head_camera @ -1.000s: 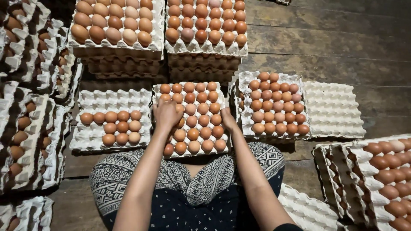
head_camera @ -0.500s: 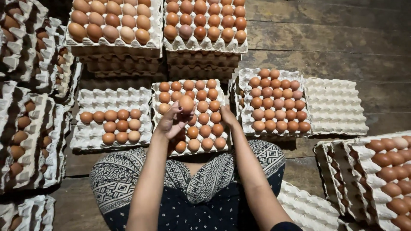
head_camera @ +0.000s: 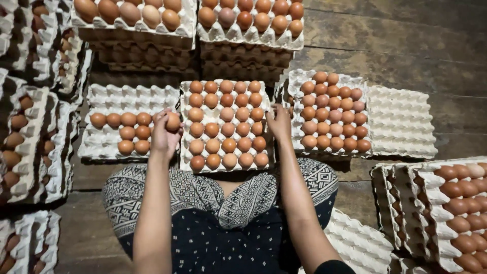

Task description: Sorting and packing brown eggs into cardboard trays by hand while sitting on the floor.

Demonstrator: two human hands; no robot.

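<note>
Left hand: the left hand (head_camera: 163,133) is raised over the gap between the two nearest trays, fingers curled around a brown egg (head_camera: 173,122) — grasping it, with the egg showing at the fingertips.

Right hand: the right hand (head_camera: 278,122) rests at the right edge of the middle tray, fingers bent loosely downward and touching the cardboard rim; it grips nothing that can be seen, and the fingertips are partly hidden, so whether it pinches the rim cannot be told.

Middle tray: the middle tray (head_camera: 227,165), grey cardboard, lies straight in front of the person's knees and is filled with brown eggs in rows.

Left tray: the left tray (head_camera: 133,94) sits just beside the middle one; only its middle rows carry eggs, the far rows are bare cups.

Right tray: the right tray (head_camera: 299,81) holds a full block of eggs and lies on top of a bare tray (head_camera: 401,122) that sticks out to the right.

Back stacks: two stacks of filled trays (head_camera: 193,48) stand behind, side by side, on the plank floor (head_camera: 406,45).

Sides: more trays (head_camera: 30,152) with eggs are seen edge-on at the left, and a slanted pile (head_camera: 436,208) of egg-filled trays at the lower right.

Person: seated on the floor — patterned cloth (head_camera: 223,223) over the lap, both forearms reaching forward.
</note>
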